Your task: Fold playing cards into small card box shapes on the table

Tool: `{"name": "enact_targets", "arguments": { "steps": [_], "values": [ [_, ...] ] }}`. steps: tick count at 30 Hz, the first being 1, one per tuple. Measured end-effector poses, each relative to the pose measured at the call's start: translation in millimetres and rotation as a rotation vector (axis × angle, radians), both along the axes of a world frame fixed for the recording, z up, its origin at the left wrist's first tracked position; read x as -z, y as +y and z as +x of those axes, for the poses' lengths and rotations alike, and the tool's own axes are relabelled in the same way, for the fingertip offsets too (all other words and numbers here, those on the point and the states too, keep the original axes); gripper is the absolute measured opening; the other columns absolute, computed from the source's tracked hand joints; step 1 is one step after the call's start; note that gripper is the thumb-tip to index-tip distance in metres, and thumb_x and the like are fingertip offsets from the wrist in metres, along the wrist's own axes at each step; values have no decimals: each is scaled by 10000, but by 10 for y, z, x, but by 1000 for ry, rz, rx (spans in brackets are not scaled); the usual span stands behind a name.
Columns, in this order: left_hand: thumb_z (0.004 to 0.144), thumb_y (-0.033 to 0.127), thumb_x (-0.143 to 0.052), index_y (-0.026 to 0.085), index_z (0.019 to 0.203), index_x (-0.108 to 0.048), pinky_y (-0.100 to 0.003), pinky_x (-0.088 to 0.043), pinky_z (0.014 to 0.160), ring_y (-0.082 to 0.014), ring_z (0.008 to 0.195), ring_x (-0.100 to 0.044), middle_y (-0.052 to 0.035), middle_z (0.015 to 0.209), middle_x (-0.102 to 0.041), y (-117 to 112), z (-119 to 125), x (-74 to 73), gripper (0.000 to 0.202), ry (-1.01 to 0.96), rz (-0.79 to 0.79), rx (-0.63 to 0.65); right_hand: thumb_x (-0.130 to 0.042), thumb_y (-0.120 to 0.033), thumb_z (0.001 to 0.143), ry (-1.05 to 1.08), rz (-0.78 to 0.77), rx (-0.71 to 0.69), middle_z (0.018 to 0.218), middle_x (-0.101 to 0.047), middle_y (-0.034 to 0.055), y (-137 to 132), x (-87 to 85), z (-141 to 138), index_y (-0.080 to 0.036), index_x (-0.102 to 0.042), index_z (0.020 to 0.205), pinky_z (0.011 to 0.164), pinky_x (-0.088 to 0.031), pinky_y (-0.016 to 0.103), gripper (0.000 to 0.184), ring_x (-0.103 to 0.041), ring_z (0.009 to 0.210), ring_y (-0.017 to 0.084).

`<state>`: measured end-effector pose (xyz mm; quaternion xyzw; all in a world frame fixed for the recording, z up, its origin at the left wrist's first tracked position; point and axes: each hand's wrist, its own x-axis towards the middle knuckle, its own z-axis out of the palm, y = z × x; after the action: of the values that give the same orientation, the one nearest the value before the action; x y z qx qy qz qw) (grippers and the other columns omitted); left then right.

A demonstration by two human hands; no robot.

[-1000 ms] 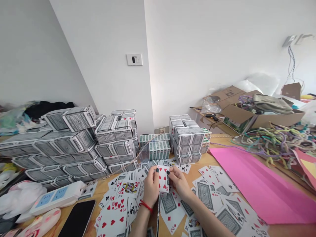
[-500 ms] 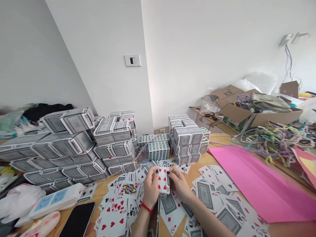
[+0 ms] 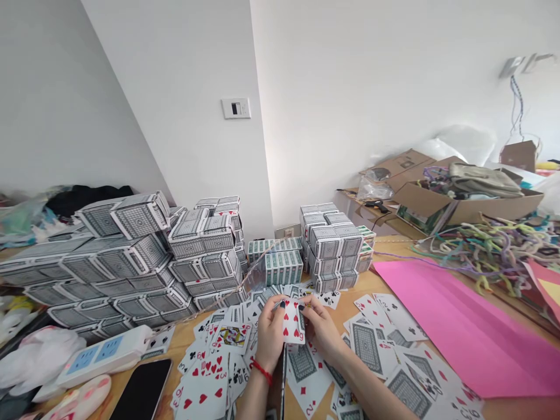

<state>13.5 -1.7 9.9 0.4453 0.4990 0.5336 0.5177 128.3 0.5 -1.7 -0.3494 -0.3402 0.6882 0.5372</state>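
Observation:
My left hand (image 3: 269, 335) and my right hand (image 3: 321, 329) meet at the table's middle and together pinch a nine of hearts card (image 3: 291, 321) by its top corners, face up toward me. A red string circles my left wrist. Loose playing cards (image 3: 210, 373) lie scattered under and around both hands, some face up, some face down. Stacked card-deck boxes (image 3: 131, 262) rise behind the hands to the left, and a smaller stack (image 3: 335, 245) stands just behind them.
A black phone (image 3: 142, 394) and a white power strip (image 3: 105, 353) lie at the left. A pink paper sheet (image 3: 450, 321) covers the right of the table. Coloured cords (image 3: 490, 245) and an open cardboard box (image 3: 464, 204) sit at the far right.
Both hands stay on the nine of hearts, shifting it slightly right and down. The view has drifted a little.

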Motion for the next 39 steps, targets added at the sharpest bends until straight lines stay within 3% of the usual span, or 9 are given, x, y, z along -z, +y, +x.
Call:
{"name": "enact_targets", "arguments": {
  "steps": [7, 14, 18, 22, 27, 31, 35, 39],
  "values": [
    [643, 255, -464, 185, 745, -529, -181, -329, 428, -72, 399, -385, 59, 511, -474, 3, 16, -18, 140, -14, 13, -75, -549, -279, 676, 14, -22, -5, 516, -407, -76, -12, 36, -8, -222, -455, 757, 439, -294, 199, 137, -348, 418, 82],
    [653, 245, -445, 199, 721, -499, -181, -293, 411, -70, 377, -327, 82, 460, -384, -12, -1, -24, 99, -109, 6, -99, -581, -238, 636, 170, -45, -42, 466, -425, -77, -44, -49, -7, -211, -498, 750, 386, -258, 177, 143, -349, 383, 71],
    [665, 245, -438, 200, 718, -498, -184, -284, 409, -77, 391, -323, 74, 475, -385, -14, -9, -15, 91, -85, 18, -87, -532, -392, 693, 223, -89, -110, 514, -512, -15, -9, -31, 32, -182, -520, 774, 413, -326, 210, 225, -440, 431, 109],
    [650, 228, -446, 188, 679, -513, -191, -314, 451, -89, 445, -385, 42, 550, -471, -18, -9, -39, 83, -1, 63, -74, -573, -411, 709, 185, -201, -115, 453, -444, -53, 13, 55, 54, -181, -476, 657, 413, -343, 200, 254, -404, 390, 81],
    [659, 212, -434, 182, 686, -511, -186, -300, 447, -84, 452, -363, 45, 571, -464, -39, -19, -72, 86, 24, 93, -38, -627, -357, 697, 227, -185, -288, 504, -475, -42, -2, 61, 138, -171, -448, 610, 494, -418, 229, 273, -485, 460, 88],
    [678, 209, -432, 177, 678, -504, -184, -311, 463, -83, 468, -370, 44, 591, -473, -62, -20, -58, 80, 53, 111, 25, -672, -302, 671, 225, -149, -366, 496, -462, -49, 15, 21, 216, -148, -507, 659, 469, -400, 195, 227, -465, 451, 66],
    [680, 226, -446, 171, 659, -523, -202, -362, 537, -117, 566, -468, 17, 644, -537, -60, -36, -55, 97, 95, 140, 44, -700, -284, 644, 144, -116, -359, 492, -500, -34, 36, 23, 222, -120, -565, 687, 443, -384, 180, 217, -468, 429, 60],
    [684, 231, -421, 154, 773, -611, -250, -405, 661, -180, 745, -547, -43, 824, -624, -31, -99, -104, 224, 88, 152, 32, -699, -331, 631, 95, -44, -229, 557, -568, 1, 40, 24, 154, -124, -577, 655, 498, -426, 216, 241, -524, 482, 90]
  ]
}}
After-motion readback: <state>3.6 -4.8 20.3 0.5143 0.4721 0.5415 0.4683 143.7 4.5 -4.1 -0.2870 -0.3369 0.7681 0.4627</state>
